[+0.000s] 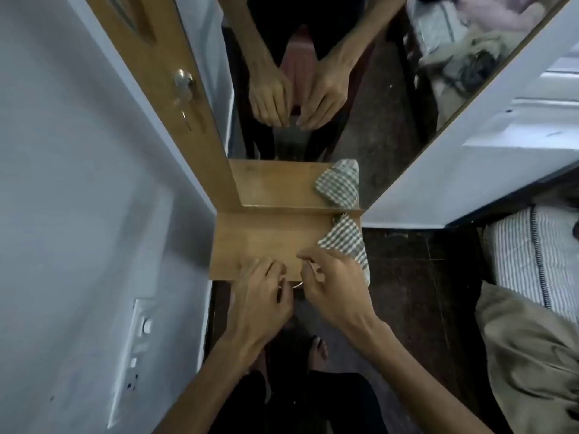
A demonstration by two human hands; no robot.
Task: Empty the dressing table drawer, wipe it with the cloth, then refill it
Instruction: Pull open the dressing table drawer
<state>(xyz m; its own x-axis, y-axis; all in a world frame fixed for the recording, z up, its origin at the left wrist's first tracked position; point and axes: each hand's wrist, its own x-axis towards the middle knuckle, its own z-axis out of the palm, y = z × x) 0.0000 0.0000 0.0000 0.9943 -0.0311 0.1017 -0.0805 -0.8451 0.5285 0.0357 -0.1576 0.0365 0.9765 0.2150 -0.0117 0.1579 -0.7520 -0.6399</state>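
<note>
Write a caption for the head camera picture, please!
Both hands, left hand and right hand, reach the dressing table's front edge; checked cloth lies beside the mirror.

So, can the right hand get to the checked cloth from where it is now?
Probably yes. The right hand sits at the front edge of the tabletop, right beside the cloth on the right corner, with nothing between them. Its fingers look busy at the drawer handle, though.

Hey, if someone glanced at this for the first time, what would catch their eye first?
Probably the two hands meeting at the front edge of the wooden dressing table top: the left hand and right hand both curl around a small metal handle. Next, the checked cloth draped over the top's right corner, doubled in the mirror behind it.
</note>
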